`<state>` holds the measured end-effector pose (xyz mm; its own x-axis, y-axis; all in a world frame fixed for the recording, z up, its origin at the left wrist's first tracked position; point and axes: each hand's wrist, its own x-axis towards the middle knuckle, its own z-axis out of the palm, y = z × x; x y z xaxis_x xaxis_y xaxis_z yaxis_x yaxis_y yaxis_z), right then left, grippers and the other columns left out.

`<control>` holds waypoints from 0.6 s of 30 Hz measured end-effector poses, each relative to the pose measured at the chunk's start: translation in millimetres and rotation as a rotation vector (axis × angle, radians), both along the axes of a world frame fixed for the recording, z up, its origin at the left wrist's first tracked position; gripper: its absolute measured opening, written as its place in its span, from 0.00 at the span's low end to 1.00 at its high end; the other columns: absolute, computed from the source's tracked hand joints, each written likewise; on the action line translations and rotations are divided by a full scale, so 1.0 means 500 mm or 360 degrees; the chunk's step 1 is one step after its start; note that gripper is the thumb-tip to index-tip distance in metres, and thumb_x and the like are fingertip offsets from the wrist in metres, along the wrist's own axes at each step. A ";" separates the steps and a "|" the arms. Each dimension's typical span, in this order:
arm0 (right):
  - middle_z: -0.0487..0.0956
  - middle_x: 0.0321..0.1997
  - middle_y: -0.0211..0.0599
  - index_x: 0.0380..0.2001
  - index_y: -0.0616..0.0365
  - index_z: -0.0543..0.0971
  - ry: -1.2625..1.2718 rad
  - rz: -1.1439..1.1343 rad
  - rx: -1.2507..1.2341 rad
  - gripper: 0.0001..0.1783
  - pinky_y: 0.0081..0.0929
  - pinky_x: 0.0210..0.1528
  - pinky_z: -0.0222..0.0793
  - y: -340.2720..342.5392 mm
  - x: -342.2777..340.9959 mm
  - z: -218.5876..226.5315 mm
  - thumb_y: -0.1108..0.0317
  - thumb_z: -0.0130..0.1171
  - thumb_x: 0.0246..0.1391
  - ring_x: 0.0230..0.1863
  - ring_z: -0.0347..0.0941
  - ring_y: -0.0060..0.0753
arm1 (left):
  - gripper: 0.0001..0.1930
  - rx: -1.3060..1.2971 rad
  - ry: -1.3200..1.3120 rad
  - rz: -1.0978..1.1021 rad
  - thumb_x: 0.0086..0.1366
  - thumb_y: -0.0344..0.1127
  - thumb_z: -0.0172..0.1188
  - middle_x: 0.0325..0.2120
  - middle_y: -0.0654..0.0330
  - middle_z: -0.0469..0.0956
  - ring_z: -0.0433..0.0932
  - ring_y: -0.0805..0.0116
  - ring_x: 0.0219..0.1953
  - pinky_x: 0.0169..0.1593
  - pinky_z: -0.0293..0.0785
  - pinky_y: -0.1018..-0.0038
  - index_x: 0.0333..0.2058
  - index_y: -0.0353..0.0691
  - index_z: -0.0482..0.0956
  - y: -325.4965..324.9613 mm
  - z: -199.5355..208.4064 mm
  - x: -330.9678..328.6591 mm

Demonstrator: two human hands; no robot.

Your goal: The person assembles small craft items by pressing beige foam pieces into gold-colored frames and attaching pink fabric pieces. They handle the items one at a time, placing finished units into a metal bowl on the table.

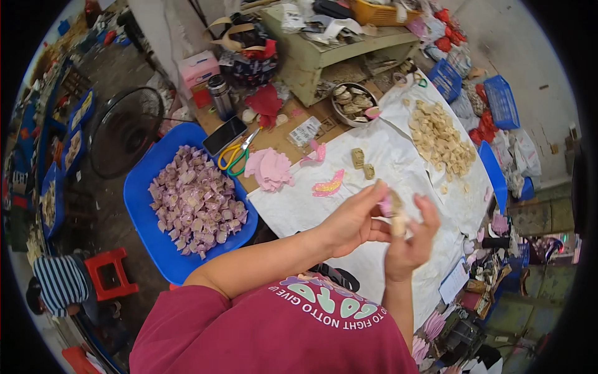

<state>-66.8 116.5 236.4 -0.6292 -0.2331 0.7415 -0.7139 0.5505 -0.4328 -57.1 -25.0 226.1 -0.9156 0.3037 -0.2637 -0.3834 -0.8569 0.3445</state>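
- At far left, the blue tub (pixel 138 193) holds a heap of mauve-and-tan pieces (pixel 196 199), well apart from both hands.
- Right of it lie pink sheets (pixel 271 169), then a glittery pink strip (pixel 328 185), just beyond the left hand.
- The left hand (pixel 354 223) is curled, thumb and fingers seemingly pinching the small pink-and-tan piece (pixel 392 204).
- That piece sits between the hands, at the left fingertips, its long axis apparently running away from the body; blur hides its exact tilt.
- The right hand (pixel 410 246) is half-open, index finger raised; I cannot tell whether it grips.
- Farther right lies the tan pile (pixel 439 140).
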 end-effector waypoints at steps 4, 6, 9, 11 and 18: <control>0.71 0.58 0.46 0.44 0.59 0.77 -0.0396 0.0350 -0.0352 0.15 0.40 0.57 0.63 -0.022 0.018 0.003 0.71 0.59 0.52 0.58 0.66 0.45 | 0.26 -0.0040 0.0177 0.0069 0.70 0.46 0.47 0.38 0.61 0.74 0.77 0.68 0.36 0.35 0.75 0.71 0.62 0.47 0.55 -0.009 0.002 0.000; 0.72 0.58 0.44 0.52 0.56 0.75 -0.0889 0.0418 -0.1236 0.20 0.34 0.53 0.68 -0.048 0.013 0.023 0.65 0.57 0.57 0.59 0.66 0.38 | 0.26 -0.0156 0.0377 0.0049 0.71 0.47 0.44 0.39 0.61 0.74 0.76 0.69 0.35 0.34 0.74 0.72 0.64 0.49 0.52 -0.016 0.011 0.006; 0.61 0.67 0.42 0.54 0.57 0.74 -0.1584 0.0659 -0.1380 0.19 0.28 0.49 0.69 -0.025 -0.005 0.015 0.69 0.53 0.59 0.53 0.70 0.31 | 0.29 -0.0325 0.0592 0.0028 0.71 0.49 0.40 0.41 0.61 0.75 0.75 0.71 0.34 0.34 0.73 0.74 0.67 0.50 0.48 -0.014 0.043 0.014; 0.58 0.69 0.41 0.54 0.58 0.74 -0.1352 0.0716 -0.1125 0.18 0.21 0.37 0.72 -0.023 -0.022 -0.006 0.71 0.51 0.60 0.46 0.73 0.26 | 0.30 -0.0506 0.0489 0.0101 0.72 0.50 0.38 0.40 0.62 0.74 0.74 0.74 0.31 0.31 0.71 0.77 0.68 0.51 0.44 -0.005 0.062 0.006; 0.66 0.63 0.42 0.51 0.61 0.74 -0.1386 0.0680 -0.1293 0.16 0.18 0.33 0.73 -0.043 -0.016 0.009 0.72 0.51 0.60 0.42 0.74 0.23 | 0.29 -0.1230 0.0726 0.0261 0.72 0.47 0.41 0.38 0.62 0.73 0.69 0.80 0.26 0.22 0.65 0.82 0.67 0.45 0.47 0.009 0.036 -0.002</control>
<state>-75.0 94.9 241.0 -0.9666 -0.2111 0.1451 -0.0779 -0.2971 -0.9516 -58.2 -20.4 244.3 -0.9970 0.0496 0.0589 0.0374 -0.3563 0.9336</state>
